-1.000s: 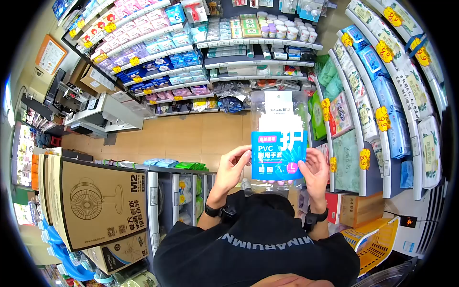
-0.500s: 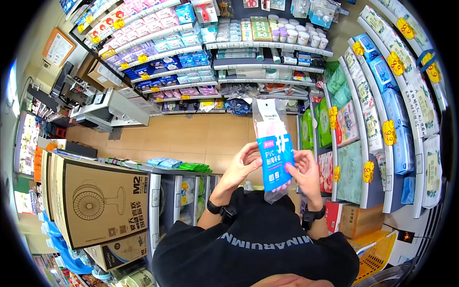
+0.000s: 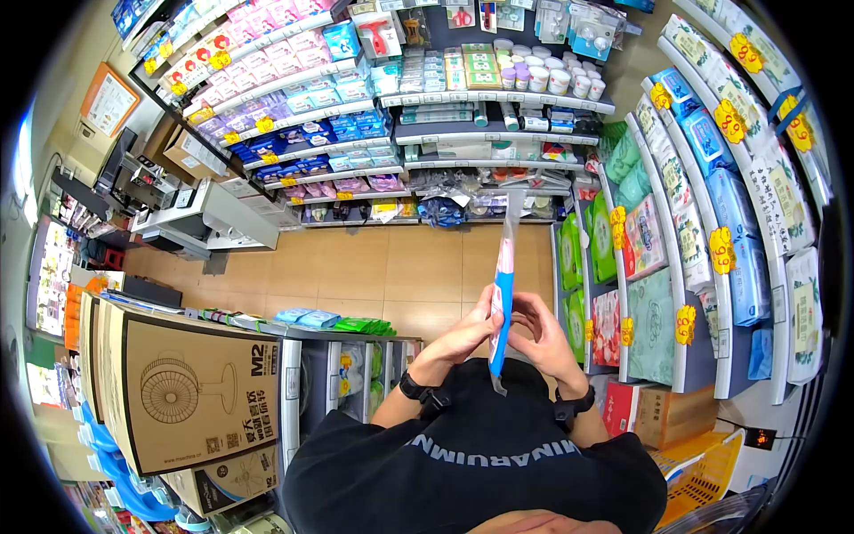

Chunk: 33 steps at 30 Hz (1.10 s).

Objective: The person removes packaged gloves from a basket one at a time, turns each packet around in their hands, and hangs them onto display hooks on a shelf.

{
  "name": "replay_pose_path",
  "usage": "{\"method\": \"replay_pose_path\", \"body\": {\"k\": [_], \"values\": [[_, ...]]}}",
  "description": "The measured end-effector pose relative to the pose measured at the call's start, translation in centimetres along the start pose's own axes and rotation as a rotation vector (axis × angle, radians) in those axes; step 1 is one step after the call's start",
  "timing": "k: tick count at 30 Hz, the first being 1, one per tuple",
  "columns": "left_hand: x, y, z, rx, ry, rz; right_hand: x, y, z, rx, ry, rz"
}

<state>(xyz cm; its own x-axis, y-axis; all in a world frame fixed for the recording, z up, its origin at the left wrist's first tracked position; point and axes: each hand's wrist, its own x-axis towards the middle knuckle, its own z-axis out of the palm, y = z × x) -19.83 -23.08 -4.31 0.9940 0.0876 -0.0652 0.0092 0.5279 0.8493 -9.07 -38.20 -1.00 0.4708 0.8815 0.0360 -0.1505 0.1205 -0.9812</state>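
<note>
A flat clear pack of PVC gloves with a blue card is held upright in front of my chest, turned nearly edge-on, so its printed face is mostly out of sight. My left hand is closed on its left side, thumb and fingers pressed to it. On the other side, my right hand has its fingers curled, with the tips against the pack. The clear top of the pack points toward the shelves, and its lower end reaches my black shirt.
Stocked shelves stand ahead, and more shelves curve along the right. A fan box is stacked at the left beside a low shelf. Tiled floor lies between. At the lower right is a yellow basket.
The glove pack has turned from showing its printed face to nearly edge-on. My hands have come closer together around it, with the right hand moving left and slightly down.
</note>
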Motion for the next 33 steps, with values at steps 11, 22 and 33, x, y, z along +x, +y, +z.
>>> {"method": "replay_pose_path", "body": {"k": [11, 22, 33], "values": [[0.2, 2.4, 0.2, 0.244, 0.337, 0.015, -1.8, -2.6, -0.7, 0.067, 0.103, -0.031], [-1.3, 3.9, -1.8, 0.232, 0.406, 0.115, -0.6, -1.1, -2.0, 0.014, 0.373, -0.040], [-1.9, 3.9, -2.0, 0.189, 0.451, 0.193, -0.7, -0.5, -1.7, -0.019, 0.380, -0.029]]}}
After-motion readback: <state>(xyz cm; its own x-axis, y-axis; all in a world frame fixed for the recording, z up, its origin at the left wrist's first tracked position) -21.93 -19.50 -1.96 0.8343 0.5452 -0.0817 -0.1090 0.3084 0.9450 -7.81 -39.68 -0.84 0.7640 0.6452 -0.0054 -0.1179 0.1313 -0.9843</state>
